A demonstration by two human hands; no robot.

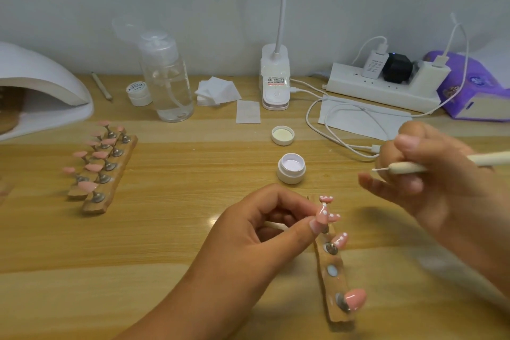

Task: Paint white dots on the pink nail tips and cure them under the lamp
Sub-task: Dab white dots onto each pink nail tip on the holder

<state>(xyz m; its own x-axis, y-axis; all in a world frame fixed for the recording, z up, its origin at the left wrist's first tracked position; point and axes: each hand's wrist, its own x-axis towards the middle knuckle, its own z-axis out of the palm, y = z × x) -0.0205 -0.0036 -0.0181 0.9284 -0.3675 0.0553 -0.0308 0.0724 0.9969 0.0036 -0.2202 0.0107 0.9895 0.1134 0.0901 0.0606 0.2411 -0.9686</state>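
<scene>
My left hand (265,229) pinches the stem of a pink nail tip (322,214) that carries white dots, just above a wooden holder strip (332,284). On that strip stand more dotted pink tips (340,240) and one plain pink tip (356,298). My right hand (430,174) grips a cream dotting pen (430,165), its fine tip pointing left, above and to the right of the strip. An open white jar of white gel (291,168) sits behind the strip, its lid (283,135) lying further back. The white curing lamp (44,91) stands at far left.
Two wooden strips with plain pink tips (96,163) lie at left. At the back are a clear pump bottle (168,80), a small closed jar (138,92), cotton pads (218,91), a desk lamp base (274,80), a power strip (386,85) with cables, and a purple tissue pack (474,91).
</scene>
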